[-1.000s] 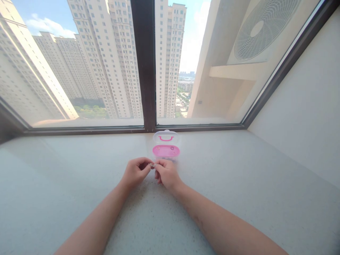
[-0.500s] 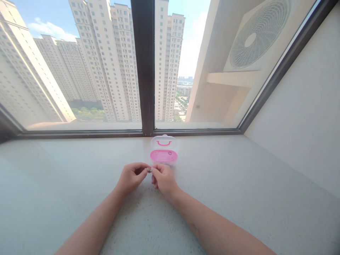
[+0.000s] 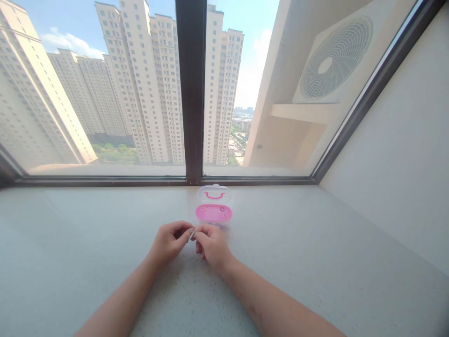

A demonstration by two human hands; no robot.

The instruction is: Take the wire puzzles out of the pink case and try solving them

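Left hand: pinching one side of small pale item between thumb and forefinger, other fingers mostly hidden; judged a steadying grip.
Right hand: grasping opposite side of same item, thumb against forefinger, remaining fingers curled beneath; judged a fingertip hold for fine control on something this tiny.
Small pale item: between both sets of fingertips, in front of box, slightly left of it, towards middle of ledge rather than far edge. Too small to identify; slim pale piece visible, exact shape unclear. Held from two sides, probably to allow turning or working without dropping.
Forearms: reaching in from near side, angled inward to meet at item; likely resting on ledge for steadiness, contact not certain.
Box: near far edge of ledge, just beyond right hand; probably placed there for easy reach while leaving working room in front. Clear lower part partly hidden by right hand, contents unreadable.
Lid: raised at back, towards window frame, pink handle visible; presumably tipped back for access. Contact with frame: cannot tell.
Pink tray: facing up, dark ring-like piece at far right, faint orange-ish piece at far left; probably kept apart against mixing.
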